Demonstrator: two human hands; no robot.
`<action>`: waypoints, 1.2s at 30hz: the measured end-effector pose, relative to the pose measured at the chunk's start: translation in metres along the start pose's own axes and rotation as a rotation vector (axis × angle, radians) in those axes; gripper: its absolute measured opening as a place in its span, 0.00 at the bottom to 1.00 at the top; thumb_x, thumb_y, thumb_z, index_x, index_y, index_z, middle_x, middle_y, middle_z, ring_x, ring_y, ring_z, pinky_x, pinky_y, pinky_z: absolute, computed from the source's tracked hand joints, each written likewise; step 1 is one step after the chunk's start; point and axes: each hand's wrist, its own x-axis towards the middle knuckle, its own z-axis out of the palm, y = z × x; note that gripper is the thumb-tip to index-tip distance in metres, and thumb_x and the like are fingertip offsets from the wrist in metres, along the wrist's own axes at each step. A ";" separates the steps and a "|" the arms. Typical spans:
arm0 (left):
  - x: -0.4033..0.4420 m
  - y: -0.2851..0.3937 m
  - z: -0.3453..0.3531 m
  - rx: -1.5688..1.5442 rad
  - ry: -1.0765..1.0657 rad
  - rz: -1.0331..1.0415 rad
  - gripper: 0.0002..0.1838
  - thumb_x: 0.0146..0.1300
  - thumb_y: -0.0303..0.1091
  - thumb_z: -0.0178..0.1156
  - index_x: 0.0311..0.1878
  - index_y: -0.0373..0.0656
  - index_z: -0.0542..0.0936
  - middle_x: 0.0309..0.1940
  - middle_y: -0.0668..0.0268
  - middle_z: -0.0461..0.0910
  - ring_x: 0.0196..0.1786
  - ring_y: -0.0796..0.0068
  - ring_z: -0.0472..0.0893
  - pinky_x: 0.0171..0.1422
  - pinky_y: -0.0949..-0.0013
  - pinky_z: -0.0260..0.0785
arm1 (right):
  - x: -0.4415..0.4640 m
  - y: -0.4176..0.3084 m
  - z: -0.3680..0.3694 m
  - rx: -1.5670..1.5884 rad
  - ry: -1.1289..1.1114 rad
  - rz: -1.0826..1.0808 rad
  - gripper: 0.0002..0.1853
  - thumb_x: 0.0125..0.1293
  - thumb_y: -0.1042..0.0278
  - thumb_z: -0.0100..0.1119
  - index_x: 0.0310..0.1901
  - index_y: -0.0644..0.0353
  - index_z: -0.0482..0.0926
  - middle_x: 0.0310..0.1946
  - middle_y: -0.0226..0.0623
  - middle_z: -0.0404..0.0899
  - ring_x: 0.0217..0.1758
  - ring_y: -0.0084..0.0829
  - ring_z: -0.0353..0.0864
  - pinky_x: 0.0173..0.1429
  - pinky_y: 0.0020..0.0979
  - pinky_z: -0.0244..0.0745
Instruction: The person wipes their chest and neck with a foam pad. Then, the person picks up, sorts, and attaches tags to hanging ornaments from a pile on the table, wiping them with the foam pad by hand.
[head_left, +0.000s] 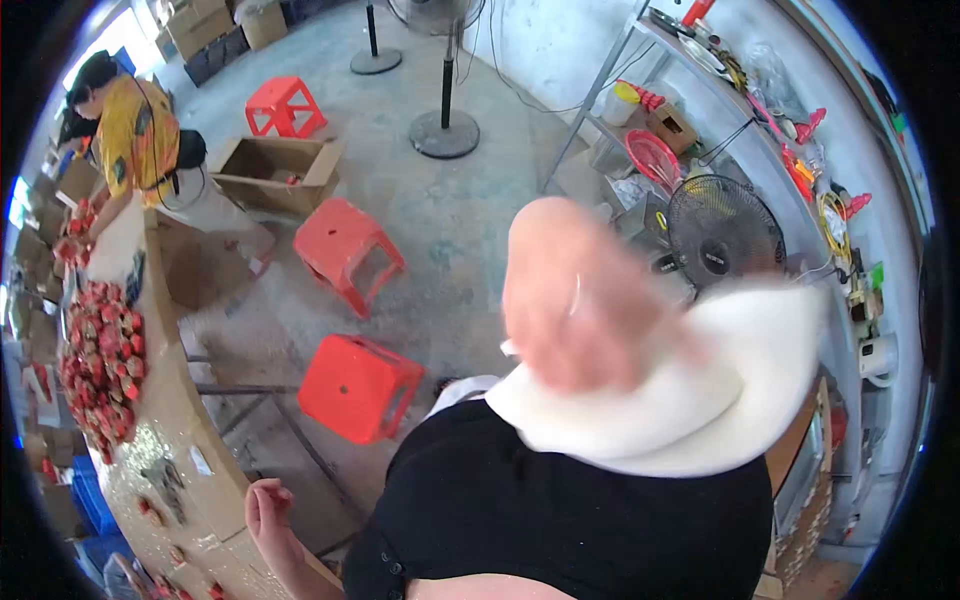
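Note:
My right hand (580, 310) is raised close to the camera and smeared by motion. White cloth (690, 400) lies around or just behind it, and I cannot tell whether this is a sleeve or a separate piece. The fingers are too blurred to show a grip. Low at the left, my left hand (268, 505) is beside the table edge with its fingers curled in and nothing visible in them. Nearest to it is the brown tabletop (215, 490), where a heap of small red and gold ornaments (103, 360) sits farther up.
A person in a yellow patterned shirt (140, 130) bends over the table's far end, hands at red pieces. Red stools (360, 390) and an open cardboard box (275, 175) stand on the floor. A black fan (725, 235) and cluttered shelves (730, 100) are at the right.

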 end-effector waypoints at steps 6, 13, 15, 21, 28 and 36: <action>0.015 0.040 0.050 0.454 -0.327 0.263 0.15 0.66 0.33 0.60 0.52 0.35 0.76 0.49 0.58 0.75 0.55 0.67 0.74 0.60 0.65 0.67 | 0.035 0.025 0.007 -1.012 -0.068 1.028 0.17 0.44 0.73 0.65 0.40 0.52 0.87 0.44 0.36 0.81 0.49 0.38 0.80 0.53 0.35 0.71; 0.033 0.052 0.167 0.830 -0.052 0.945 0.54 0.38 0.38 0.78 0.70 0.50 0.57 0.72 0.47 0.49 0.75 0.42 0.49 0.74 0.44 0.50 | 0.144 0.026 0.057 -0.071 0.187 -0.123 0.28 0.56 0.73 0.63 0.58 0.61 0.63 0.46 0.43 0.74 0.51 0.38 0.76 0.56 0.39 0.69; 0.051 0.051 0.156 0.801 0.041 0.942 0.45 0.39 0.32 0.75 0.64 0.49 0.66 0.70 0.46 0.55 0.71 0.42 0.58 0.71 0.47 0.57 | 0.148 0.030 0.065 0.336 0.191 -0.148 0.32 0.62 0.67 0.64 0.63 0.56 0.58 0.59 0.34 0.67 0.65 0.31 0.65 0.65 0.37 0.66; 0.039 0.131 0.167 0.240 0.131 1.217 0.31 0.42 0.24 0.66 0.55 0.45 0.74 0.55 0.54 0.72 0.61 0.54 0.71 0.64 0.56 0.64 | 0.155 0.046 0.031 1.149 0.278 0.148 0.16 0.68 0.67 0.54 0.55 0.59 0.72 0.53 0.36 0.75 0.56 0.34 0.75 0.61 0.39 0.72; 0.050 0.159 0.287 0.510 -0.637 1.152 0.13 0.59 0.39 0.57 0.45 0.45 0.80 0.46 0.53 0.75 0.50 0.53 0.77 0.53 0.57 0.72 | 0.166 0.087 0.087 0.559 -0.054 0.414 0.18 0.68 0.60 0.54 0.57 0.55 0.71 0.50 0.35 0.76 0.53 0.36 0.76 0.57 0.42 0.73; 0.039 0.120 0.235 0.555 0.029 1.285 0.14 0.52 0.32 0.58 0.44 0.51 0.82 0.47 0.54 0.75 0.51 0.54 0.78 0.48 0.58 0.74 | 0.183 0.210 0.156 0.157 -0.658 0.642 0.21 0.68 0.53 0.54 0.59 0.51 0.71 0.47 0.34 0.78 0.51 0.37 0.76 0.52 0.44 0.73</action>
